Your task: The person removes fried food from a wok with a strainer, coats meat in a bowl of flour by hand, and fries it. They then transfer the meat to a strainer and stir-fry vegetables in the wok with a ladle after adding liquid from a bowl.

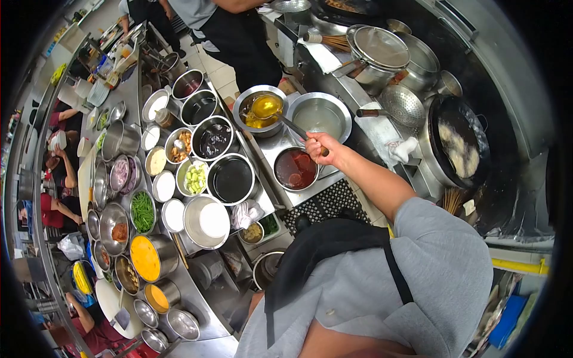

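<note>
My right hand [322,147] grips the long handle of a metal ladle [267,106]. The ladle's bowl is full of yellow oil and hangs over a steel bowl [242,113] that holds the same yellow liquid. Right of it stands a steel bowl of clear liquid [319,114], and below my hand a bowl of dark red sauce [295,169]. My left hand is out of sight below my grey shirt and black apron.
Many steel bowls of ingredients cover the counter [128,95] at left. A black wok with frying pieces [458,143] sits at right, beside a strainer [403,105] and a lidded pot [378,51]. Another person [230,30] stands at the top.
</note>
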Motion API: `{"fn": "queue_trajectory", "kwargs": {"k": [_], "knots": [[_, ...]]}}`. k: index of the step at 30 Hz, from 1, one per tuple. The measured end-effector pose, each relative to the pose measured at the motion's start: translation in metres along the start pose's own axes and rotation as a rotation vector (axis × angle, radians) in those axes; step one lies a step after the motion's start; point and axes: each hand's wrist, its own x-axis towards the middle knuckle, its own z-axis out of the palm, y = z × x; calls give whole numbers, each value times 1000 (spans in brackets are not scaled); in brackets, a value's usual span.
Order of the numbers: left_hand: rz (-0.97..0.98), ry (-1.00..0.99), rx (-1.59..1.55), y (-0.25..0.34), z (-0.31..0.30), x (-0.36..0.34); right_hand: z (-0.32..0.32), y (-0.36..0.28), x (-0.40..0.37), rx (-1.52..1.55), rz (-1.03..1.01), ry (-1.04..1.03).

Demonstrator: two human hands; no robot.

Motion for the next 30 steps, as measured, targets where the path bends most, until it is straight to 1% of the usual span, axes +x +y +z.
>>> {"fn": "queue_trajectory", "kwargs": {"k": [5,8,11,13,16,17,20,21,23,28,30], "knots": [[18,-10,19,25,0,-1,2,4,-7,-51,-18,4],[19,-12,14,33,2,-3,0,5,-6,-145,-55,10],[12,-11,7,38,4,-2,3,3,-9,-106,-36,21],[6,-12,3,42,5,-1,-1,3,-12,-22,-6,-5],[8,-22,12,49,5,4,-2,7,-28,-15,-28,-57],[4,-22,17,52,5,5,-1,8,-36,-12,-34,-57],[0,-41,43,62,7,10,-4,9,-67,49,-20,-173],[2,-49,52,66,8,13,-6,8,-79,57,-32,-170],[1,-61,78,77,10,16,-8,8,-109,115,-34,-257],[-2,-107,164,108,15,31,-12,15,-198,189,-127,-307],[-4,-129,207,124,19,38,-11,21,-241,188,-202,-260]]}}
